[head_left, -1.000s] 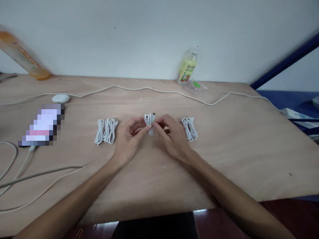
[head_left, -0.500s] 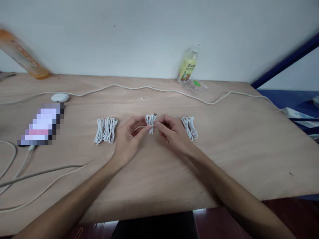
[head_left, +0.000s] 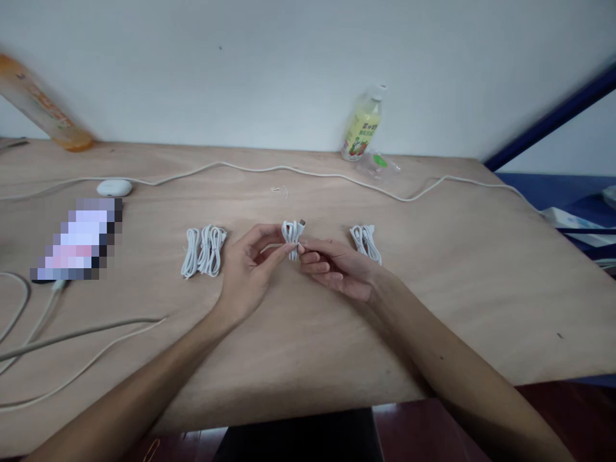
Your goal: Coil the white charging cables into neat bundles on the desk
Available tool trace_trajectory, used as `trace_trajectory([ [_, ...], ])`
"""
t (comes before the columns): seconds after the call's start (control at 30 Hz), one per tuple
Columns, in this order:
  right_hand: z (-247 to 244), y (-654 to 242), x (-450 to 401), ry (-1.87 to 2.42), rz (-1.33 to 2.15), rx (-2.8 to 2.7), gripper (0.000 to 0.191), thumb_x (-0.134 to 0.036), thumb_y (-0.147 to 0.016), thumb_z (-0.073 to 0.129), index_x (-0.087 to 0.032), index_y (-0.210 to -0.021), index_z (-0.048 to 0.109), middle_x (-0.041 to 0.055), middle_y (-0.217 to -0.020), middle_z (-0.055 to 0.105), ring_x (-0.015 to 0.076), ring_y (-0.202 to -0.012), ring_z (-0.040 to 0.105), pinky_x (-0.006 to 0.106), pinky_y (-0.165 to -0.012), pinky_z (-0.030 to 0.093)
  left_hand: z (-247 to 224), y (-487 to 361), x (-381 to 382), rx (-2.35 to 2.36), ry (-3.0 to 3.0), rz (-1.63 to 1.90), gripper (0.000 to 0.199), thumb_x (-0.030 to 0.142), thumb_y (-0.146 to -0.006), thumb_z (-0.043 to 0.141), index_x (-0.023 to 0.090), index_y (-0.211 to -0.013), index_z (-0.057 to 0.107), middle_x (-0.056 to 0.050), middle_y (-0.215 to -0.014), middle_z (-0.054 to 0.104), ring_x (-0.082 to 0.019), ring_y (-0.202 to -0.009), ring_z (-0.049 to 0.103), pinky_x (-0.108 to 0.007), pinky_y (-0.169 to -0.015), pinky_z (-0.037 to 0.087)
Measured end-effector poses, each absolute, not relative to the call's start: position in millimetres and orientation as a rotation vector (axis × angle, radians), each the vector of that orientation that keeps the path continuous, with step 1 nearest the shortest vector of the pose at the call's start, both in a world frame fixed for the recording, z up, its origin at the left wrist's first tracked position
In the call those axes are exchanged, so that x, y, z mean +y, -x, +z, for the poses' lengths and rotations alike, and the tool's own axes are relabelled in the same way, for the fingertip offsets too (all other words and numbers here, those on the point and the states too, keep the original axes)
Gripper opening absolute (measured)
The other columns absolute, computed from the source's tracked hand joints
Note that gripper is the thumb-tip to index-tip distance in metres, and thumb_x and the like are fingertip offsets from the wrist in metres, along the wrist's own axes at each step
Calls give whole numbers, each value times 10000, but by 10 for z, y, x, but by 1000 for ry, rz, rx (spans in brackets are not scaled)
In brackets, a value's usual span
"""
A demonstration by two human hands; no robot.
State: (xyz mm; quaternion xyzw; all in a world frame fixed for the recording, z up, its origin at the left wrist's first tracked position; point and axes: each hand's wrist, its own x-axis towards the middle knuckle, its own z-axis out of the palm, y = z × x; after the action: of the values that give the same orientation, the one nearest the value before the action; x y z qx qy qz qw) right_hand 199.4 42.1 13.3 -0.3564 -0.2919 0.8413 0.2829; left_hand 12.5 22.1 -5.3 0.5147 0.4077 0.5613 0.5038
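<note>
Between my two hands, above the wooden table (head_left: 269, 359), is a coiled white cable (head_left: 291, 232) with its dark plug pointing up. My left hand (head_left: 253, 263) is closed on the coil from the left side. The thumb and fingertips of my right hand (head_left: 337, 264) pinch a thin tie at the coil's right side. Coiled white cables (head_left: 205, 251) lie side by side to the left of my left hand. Another coiled white cable (head_left: 366, 242) lies just behind my right hand, which partly covers it.
A phone (head_left: 77, 240) and a white earbud case (head_left: 114, 187) are at the left. A long cable (head_left: 327, 174) crosses the back. Small tie pieces (head_left: 279, 190), a green-labelled bottle (head_left: 364, 128), clear plastic (head_left: 378, 165) and an orange bottle (head_left: 43, 109) are near the wall.
My right hand has rolled over, so its palm side and curled fingers now show, still at the coil. My left hand and the coil have hardly moved.
</note>
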Motion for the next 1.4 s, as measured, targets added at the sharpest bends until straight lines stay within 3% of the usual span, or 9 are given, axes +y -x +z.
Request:
trace_trajectory([
  [0.1,110,-1961,399,1063,2049,-908,406,-420,-721,968,-181,-729,640,-85,-644,483,37,-499,355,161,-365,186,-51,-123,222,980,-1228,1338,295,327,-806,947,204,-1026,794,-55,-1040,874,-228,-1000,826,-345,-922,658],
  [0.23,58,-1917,348,1184,1495,-1174,341,-483,-834,855,-214,-782,652,-63,-651,547,81,-507,447,215,-413,284,-52,-108,226,1023,-1205,1336,285,316,-819,922,197,-1042,790,-71,-1074,868,-241,-1023,818,-373,-941,651],
  [0.4,-2,-1895,305,1109,802,-1660,134,-305,-987,714,-226,-880,715,15,-856,685,149,-736,619,262,-585,463,-38,-100,227,1061,-1177,1341,305,342,-807,934,189,-1030,794,-71,-1023,863,-253,-1022,813,-395,-955,646],
  [0.57,-76,-1911,310,1000,423,-1882,157,-203,-1061,638,-219,-928,720,43,-913,708,171,-785,639,298,-666,519,-38,-108,224,1069,-1167,1340,350,382,-786,960,189,-1030,802,-70,-1021,866,-247,-1010,808,-383,-943,643],
  [0.73,-61,-1933,314,1091,639,-1805,149,-249,-1052,660,-222,-911,697,28,-896,699,177,-815,643,294,-673,512,-57,-102,231,1088,-1201,1332,359,399,-791,963,190,-1030,795,-66,-1007,859,-236,-977,800,-366,-893,643],
  [0.97,47,-1940,349,1075,1345,-1534,287,-431,-1011,688,-236,-811,622,-34,-733,619,101,-505,483,255,-454,386,-12,-122,223,1049,-1250,1350,305,415,-813,946,212,-986,799,-58,-1022,850,-248,-1021,811,-377,-923,674],
  [1.13,108,-1944,336,1038,1674,-1288,333,-493,-875,821,-223,-784,650,-19,-747,608,111,-593,526,234,-473,403,-7,-121,224,1045,-1282,1355,285,404,-813,942,218,-981,807,-61,-1036,845,-257,-1030,808,-390,-928,685],
  [1.4,121,-1941,325,1047,1992,-922,392,-457,-695,959,-184,-720,679,-41,-696,583,77,-574,503,191,-421,273,-31,-123,212,1043,-1275,1372,247,362,-822,936,217,-984,819,-56,-1041,842,-239,-1020,801,-380,-964,669],
])
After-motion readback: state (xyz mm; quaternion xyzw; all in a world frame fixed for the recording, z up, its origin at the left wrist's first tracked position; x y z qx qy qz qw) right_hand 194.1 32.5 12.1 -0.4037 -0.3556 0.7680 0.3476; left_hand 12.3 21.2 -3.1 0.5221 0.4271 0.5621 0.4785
